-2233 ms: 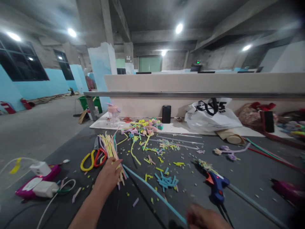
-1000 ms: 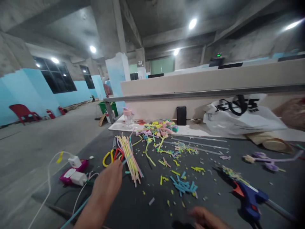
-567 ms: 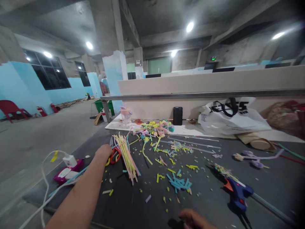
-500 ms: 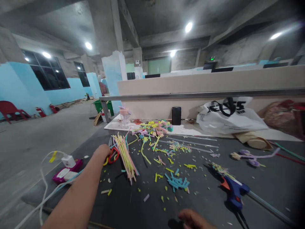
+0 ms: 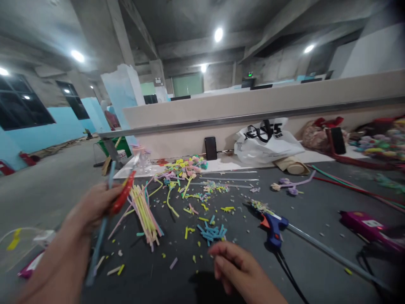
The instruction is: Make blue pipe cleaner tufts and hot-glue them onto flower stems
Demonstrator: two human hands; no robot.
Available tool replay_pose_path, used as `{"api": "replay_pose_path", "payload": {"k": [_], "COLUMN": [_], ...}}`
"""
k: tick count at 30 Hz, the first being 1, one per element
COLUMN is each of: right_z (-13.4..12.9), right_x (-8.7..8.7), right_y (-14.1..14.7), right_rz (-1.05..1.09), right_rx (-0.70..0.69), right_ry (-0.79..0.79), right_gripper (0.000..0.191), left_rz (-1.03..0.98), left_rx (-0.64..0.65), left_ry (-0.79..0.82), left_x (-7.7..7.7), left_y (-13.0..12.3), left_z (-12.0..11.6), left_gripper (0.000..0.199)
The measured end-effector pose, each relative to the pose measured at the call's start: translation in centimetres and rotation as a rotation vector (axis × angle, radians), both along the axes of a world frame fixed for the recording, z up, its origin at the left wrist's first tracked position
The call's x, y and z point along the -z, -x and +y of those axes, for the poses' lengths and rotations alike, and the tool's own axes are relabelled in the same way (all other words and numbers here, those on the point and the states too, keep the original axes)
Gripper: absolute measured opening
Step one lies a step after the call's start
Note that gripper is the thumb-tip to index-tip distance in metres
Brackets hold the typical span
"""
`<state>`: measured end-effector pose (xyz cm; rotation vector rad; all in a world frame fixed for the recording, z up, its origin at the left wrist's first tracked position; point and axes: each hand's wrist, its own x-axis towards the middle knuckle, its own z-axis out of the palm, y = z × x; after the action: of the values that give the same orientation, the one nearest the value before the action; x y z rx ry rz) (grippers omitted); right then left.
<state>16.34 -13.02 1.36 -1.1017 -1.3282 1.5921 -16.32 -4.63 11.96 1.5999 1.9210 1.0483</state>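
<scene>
A pair of scissors (image 5: 124, 195) with a red handle is held up in the air by the left hand (image 5: 98, 203). A long blue stick (image 5: 101, 236) is held in the same hand, and the left grip is wrapped around both. They are a bit blurry. Just beside them, a bunch of yellow and pink sticks (image 5: 145, 215) is laid on the dark counter (image 5: 133, 283).

The right hand (image 5: 236, 266) is held low over the counter. Its fingers are softly bent, and its grip is loose. Just past its fingertips, a small pile of cut blue bits (image 5: 212, 232) is seen. Farther right, a blue glue gun (image 5: 274, 231) is laid down, with a long clear stick (image 5: 332, 254) stuck in its back.

Farther back, a heap of fuzzy flowers (image 5: 185, 166) is seen. Behind it, a black phone (image 5: 210, 148) is propped up near a white bag (image 5: 268, 142).
</scene>
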Motion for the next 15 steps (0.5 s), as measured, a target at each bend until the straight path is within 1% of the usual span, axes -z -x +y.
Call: {"api": "replay_pose_path", "payload": {"k": [3,4,5,6,7,8,9,11,13,14,15], "right_z": [1.6,1.9,2.1,2.2,2.3,2.2,2.2,2.1,2.1,2.1,2.1], "right_x": [-1.5,-1.8,-1.8,-1.6,-1.2,-0.7,-0.2,0.4,0.3,0.0,-0.5], "right_y": [1.9,2.4,2.6,2.8,2.7,2.6,2.4,1.7,0.7,0.1,-0.6], "right_rz": [0.359,0.464,0.549,0.606,0.638,0.658,0.671,0.699,0.7,0.68,0.655], "right_rx": [0.039,0.038,0.036,0.033,0.033,0.049,0.076,0.147,0.196,0.205,0.208], "right_ry": [-0.004,0.008,0.017,0.025,0.04,0.055,0.069,0.075,0.04,0.01,-0.017], "right_gripper": [0.044,0.048,0.048,0.045,0.041,0.037,0.036,0.043,0.05,0.05,0.047], "left_rz": [-0.14,-0.212,-0.265,-0.291,-0.28,-0.234,-0.176,-0.091,-0.111,-0.155,-0.182], "left_rx": [0.18,0.276,0.376,0.438,0.467,0.477,0.512,0.586,0.699,0.736,0.741], "left_ry": [0.069,0.126,0.19,0.27,0.323,0.327,0.339,0.315,0.295,0.274,0.252], "left_x": [1.6,2.3,3.0,3.6,4.1,4.4,4.6,4.4,3.9,3.6,3.3], "left_y": [-8.2,-10.9,-13.3,-15.4,-17.0,-18.2,-19.0,-19.3,-18.4,-17.7,-16.9], "left_z": [-0.7,-1.1,-1.5,-1.8,-2.2,-2.5,-2.7,-2.7,-2.2,-1.9,-1.5], "left_gripper": [0.024,0.021,0.018,0.014,0.011,0.009,0.007,0.006,0.009,0.013,0.018]}}
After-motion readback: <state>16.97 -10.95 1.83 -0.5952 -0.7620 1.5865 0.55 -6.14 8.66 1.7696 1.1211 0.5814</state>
